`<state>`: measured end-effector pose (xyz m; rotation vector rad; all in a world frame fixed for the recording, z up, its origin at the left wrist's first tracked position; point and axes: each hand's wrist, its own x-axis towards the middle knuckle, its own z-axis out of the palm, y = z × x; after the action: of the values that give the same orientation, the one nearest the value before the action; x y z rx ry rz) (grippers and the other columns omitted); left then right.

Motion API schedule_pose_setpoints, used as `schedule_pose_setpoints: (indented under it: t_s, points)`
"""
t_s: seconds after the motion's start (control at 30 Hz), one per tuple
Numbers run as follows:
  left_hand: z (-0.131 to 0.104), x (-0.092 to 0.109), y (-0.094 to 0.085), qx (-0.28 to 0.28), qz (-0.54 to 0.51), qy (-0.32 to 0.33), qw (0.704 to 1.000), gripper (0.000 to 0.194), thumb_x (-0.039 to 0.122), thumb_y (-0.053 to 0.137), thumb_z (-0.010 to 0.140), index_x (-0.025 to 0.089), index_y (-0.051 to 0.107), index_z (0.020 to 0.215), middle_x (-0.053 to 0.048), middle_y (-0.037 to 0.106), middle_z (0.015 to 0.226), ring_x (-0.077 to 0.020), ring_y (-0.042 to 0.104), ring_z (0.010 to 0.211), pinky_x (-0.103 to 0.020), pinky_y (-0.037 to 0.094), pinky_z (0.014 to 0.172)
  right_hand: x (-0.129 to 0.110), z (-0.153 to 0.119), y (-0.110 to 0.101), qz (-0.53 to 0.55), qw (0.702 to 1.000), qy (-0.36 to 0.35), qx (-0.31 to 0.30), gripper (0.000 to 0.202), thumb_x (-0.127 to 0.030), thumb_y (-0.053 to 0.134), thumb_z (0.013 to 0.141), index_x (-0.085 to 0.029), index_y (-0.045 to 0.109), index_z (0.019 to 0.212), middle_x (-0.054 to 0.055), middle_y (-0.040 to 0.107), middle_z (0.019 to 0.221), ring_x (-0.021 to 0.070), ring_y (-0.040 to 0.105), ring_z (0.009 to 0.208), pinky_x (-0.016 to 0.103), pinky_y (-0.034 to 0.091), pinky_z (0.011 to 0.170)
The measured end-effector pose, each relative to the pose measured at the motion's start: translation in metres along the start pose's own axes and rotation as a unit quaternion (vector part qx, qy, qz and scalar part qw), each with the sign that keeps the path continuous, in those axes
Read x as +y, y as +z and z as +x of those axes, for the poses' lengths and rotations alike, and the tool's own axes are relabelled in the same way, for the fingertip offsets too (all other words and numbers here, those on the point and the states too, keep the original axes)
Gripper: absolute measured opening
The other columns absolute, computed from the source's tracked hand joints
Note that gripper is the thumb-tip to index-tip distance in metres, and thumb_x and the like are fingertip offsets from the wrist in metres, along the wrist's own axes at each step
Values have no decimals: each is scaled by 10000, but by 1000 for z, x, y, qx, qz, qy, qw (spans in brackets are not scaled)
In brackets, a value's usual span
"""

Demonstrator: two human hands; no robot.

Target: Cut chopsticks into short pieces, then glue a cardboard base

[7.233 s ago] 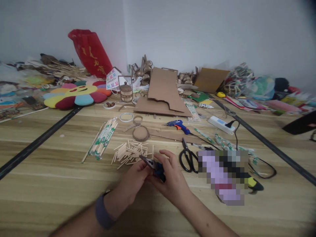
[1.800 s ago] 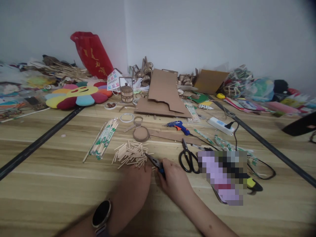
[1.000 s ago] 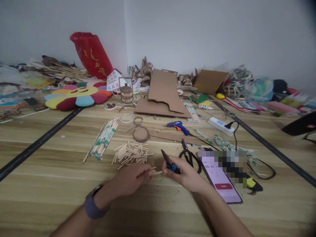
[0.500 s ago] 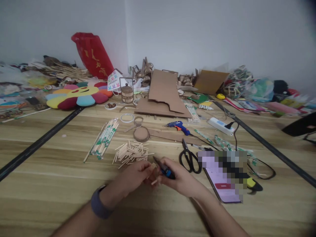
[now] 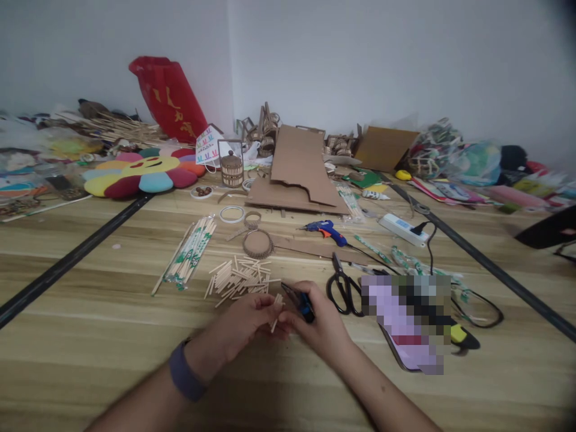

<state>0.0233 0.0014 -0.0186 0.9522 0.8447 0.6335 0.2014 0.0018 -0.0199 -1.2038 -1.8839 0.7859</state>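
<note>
The left hand point(image 5: 243, 324) is pinched nearly closed beside the curled right hand point(image 5: 324, 324); ahead of the left lies a pile of short, pale wooden sticks point(image 5: 225, 276); black loop-handled scissors point(image 5: 341, 275) lie right of the right hand, which grips blue-handled, dark metal pliers point(image 5: 305, 307); the left holds slim pale wooden pieces point(image 5: 278, 303).

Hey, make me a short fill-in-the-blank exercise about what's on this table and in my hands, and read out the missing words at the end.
1. The tool in the right hand is a pair of ____.
2. The trigger on the glue gun is ____.
3. The handles of the scissors are ____.
4. The cushion is shaped like a ____.

Missing words: pliers; orange; black; flower.
</note>
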Motion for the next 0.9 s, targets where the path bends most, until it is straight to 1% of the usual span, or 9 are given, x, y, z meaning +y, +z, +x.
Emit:
schedule_pose_setpoints:
  t_s: [0.07,0.13,0.23,0.33,0.47,0.6,0.67,0.8,0.9]
  points:
    - [2,-2,1,31,3,26,999,423,574,690,731,160,606,770,-7,619,713,-146,576,664,-287,468,710,0,-1,3,22,1000,-8,11,367,-217,762,713,-221,534,1001,101,669,1162,242,630,1089,366,485,912]
    - [4,-4,3,57,-14,37,998,395,547,682,741,163,606,796,-6,621,730,-147,574,673,-277,464,686,1,-3,7,42,999,-4,-3,459,-238,810,669,-226,513,1019,134,613,1296,259,583,1196,399,457,981]
    - [5,-8,5,75,-33,39,996,316,467,692,736,167,614,799,-20,651,774,-156,587,698,-272,460,659,2,-5,13,28,999,9,-38,501,-230,835,634,-226,513,1017,159,573,1358,276,556,1237,434,433,1010]
    - [6,-11,7,82,-17,36,996,243,395,679,734,166,634,800,-29,667,793,-159,585,719,-266,441,659,2,-6,15,-7,999,16,-45,490,-180,805,650,-222,541,1061,138,614,1308,271,581,1197,434,441,990]
    - [7,-14,7,72,-32,35,996,241,385,677,736,156,644,801,-20,644,767,-147,561,712,-264,421,679,0,-5,12,-27,998,24,-45,494,-172,766,685,-223,564,1133,93,681,1158,253,624,1096,401,474,922]
    - [6,-14,7,31,-73,42,996,264,394,720,720,152,652,800,-17,644,759,-147,568,732,-265,430,722,-1,-4,11,0,998,36,-58,459,-186,757,689,-217,567,1106,74,690,1090,240,643,1010,372,489,867]
    - [6,-13,7,26,-72,52,996,293,423,722,722,151,648,804,-16,641,750,-148,571,721,-268,437,722,-2,-3,11,32,996,55,-57,426,-219,761,690,-213,563,1067,58,699,1028,226,655,935,348,500,816]
    - [4,-5,2,53,17,90,994,325,474,639,789,151,648,828,-29,662,761,-173,591,722,-291,459,727,-3,0,8,112,990,82,-34,425,-358,778,678,-211,552,1007,71,690,1050,216,643,879,340,501,781]
    - [3,1,-5,132,182,130,966,317,452,557,850,158,656,784,-40,696,777,-208,623,774,-308,477,753,1,3,4,155,980,123,-13,393,-414,733,713,-205,557,996,68,694,978,196,628,774,323,494,706]
